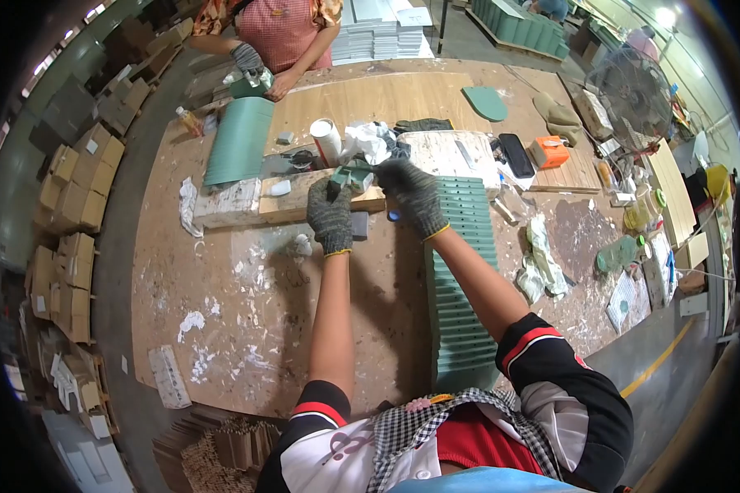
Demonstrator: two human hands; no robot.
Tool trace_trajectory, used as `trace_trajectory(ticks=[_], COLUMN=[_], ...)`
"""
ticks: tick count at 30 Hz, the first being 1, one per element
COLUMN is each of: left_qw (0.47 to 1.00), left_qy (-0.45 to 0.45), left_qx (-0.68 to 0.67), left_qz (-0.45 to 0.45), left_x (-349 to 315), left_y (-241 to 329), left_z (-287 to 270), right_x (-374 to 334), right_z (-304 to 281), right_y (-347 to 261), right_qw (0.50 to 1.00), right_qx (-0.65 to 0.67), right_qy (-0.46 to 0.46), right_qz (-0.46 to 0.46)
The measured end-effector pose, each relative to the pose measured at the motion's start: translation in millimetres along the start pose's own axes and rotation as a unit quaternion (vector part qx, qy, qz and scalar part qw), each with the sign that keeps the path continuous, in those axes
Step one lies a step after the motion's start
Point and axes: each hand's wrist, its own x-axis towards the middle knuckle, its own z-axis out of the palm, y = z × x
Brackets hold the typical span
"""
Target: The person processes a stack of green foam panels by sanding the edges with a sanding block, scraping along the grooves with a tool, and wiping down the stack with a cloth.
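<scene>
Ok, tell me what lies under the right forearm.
A long row of overlapping green panels runs along the table beneath the right forearm. The arm covers part of the row.

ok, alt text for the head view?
Two gloved hands, left hand and right hand, hold a small green piece over a dusty workbench. A long row of green pieces lies to their right; another person's gloved hand works opposite.

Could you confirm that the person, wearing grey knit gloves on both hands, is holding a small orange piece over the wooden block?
Not quite: the head view shows the piece is green, not orange. The rest stands: the left hand and right hand wear grey knit gloves and hold it over the wooden block.
</scene>
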Motion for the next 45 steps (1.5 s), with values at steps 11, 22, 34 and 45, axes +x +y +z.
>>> trace_trajectory(ticks=[11,22,34,45], left_qw=[0.999,0.997,0.997,0.995], left_qy=[0.017,-0.014,0.055,0.021], left_qx=[-0.032,-0.041,-0.029,-0.015], left_qz=[0.028,0.059,0.049,0.096], left_x=[-3.4,-10.2,-30.8,-86.2], left_y=[2.9,15.4,27.8,-36.4], left_z=[-8.4,-4.9,-39.9,-83.1], right_x=[-11.2,-16.4,28.8,27.3], right_z=[6.8,15.5,11.4,21.4], right_y=[-27.1,-9.7,19.8,-1.8], right_qw=[0.991,0.972,0.987,0.838], right_qx=[0.114,0.181,-0.117,-0.492], right_qy=[0.009,0.029,0.098,0.031], right_qz=[0.066,0.146,0.049,-0.235])
